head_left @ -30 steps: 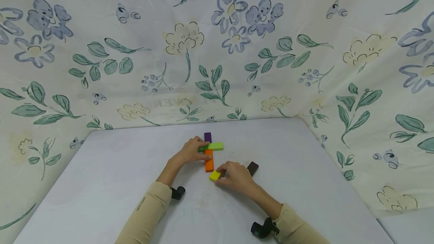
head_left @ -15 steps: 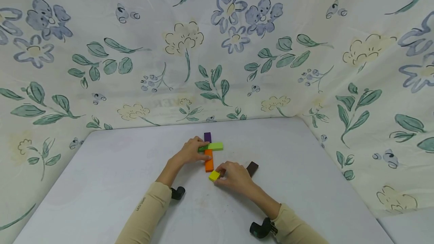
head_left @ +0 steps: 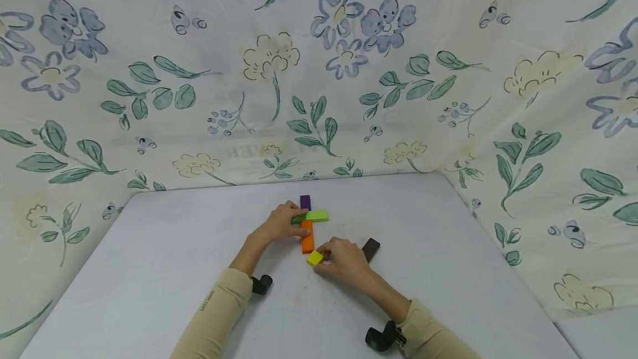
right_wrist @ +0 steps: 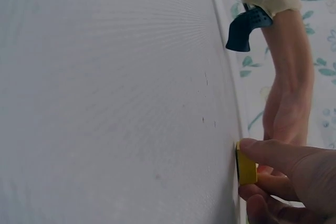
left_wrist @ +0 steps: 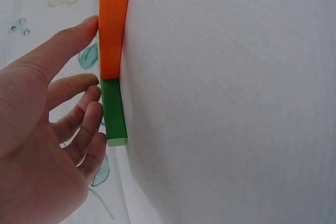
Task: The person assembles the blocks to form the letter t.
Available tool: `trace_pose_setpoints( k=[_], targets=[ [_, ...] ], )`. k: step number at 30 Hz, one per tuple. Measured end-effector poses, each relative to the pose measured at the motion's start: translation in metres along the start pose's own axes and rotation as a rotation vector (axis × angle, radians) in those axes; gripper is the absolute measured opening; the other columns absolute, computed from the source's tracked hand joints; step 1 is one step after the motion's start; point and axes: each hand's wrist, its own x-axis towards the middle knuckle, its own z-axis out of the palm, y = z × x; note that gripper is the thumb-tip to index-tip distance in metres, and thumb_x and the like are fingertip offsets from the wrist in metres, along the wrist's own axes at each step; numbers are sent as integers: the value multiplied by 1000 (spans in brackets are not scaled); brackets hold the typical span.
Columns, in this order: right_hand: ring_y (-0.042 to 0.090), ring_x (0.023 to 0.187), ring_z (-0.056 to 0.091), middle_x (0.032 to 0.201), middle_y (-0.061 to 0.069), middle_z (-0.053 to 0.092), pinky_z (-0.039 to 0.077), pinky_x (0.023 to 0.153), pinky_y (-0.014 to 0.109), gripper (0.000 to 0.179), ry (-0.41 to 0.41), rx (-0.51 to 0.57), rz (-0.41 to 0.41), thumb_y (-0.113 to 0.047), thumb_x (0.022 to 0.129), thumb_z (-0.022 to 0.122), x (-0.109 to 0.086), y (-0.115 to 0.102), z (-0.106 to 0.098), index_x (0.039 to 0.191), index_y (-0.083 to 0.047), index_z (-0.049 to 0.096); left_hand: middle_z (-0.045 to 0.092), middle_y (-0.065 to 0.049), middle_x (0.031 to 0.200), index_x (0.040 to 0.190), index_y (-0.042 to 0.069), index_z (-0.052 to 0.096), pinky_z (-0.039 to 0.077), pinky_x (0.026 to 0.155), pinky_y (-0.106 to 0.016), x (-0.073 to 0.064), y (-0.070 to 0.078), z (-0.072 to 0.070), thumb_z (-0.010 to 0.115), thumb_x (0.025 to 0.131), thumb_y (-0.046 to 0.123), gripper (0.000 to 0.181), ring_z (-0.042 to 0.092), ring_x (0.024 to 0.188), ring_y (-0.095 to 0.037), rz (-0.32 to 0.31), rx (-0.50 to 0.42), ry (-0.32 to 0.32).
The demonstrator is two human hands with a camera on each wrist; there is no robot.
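My left hand (head_left: pixel 282 221) rests its fingertips on a row of coloured blocks on the white table. Its thumb touches the orange block (head_left: pixel 307 240), and other fingertips lie against the dark green block (left_wrist: pixel 114 111). A lime block (head_left: pixel 317 215) extends to the right of the green one, and a purple block (head_left: pixel 305 202) stands at the far end. Between thumb and fingers, my right hand (head_left: pixel 346 259) pinches a yellow block (head_left: pixel 314 258) close to the orange block's near end; the right wrist view shows the yellow block (right_wrist: pixel 246 166) from the side.
A dark brown block (head_left: pixel 371 249) lies just beyond my right hand, partly hidden by it. White tabletop (head_left: pixel 164 270) surrounds the blocks. A floral cloth (head_left: pixel 279 132) hangs along the back and right sides.
My right hand has shifted very slightly left with the yellow block, toward the orange block's near end. The left hand and the other blocks stay where they were.
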Motion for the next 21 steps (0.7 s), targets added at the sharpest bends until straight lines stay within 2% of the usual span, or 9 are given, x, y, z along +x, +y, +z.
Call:
trace_pose_setpoints(
  k=[21],
  targets=[
    [6,73,56,86,-2,67,45,63,18,36,-4,11,-14,-36,78,81,0,2,1,104,-11,77,53,-12,128,140,16,56,44,95,-42,0,1,0,76,83,42,66,48,111,-27,-11,7,-1]
  ],
)
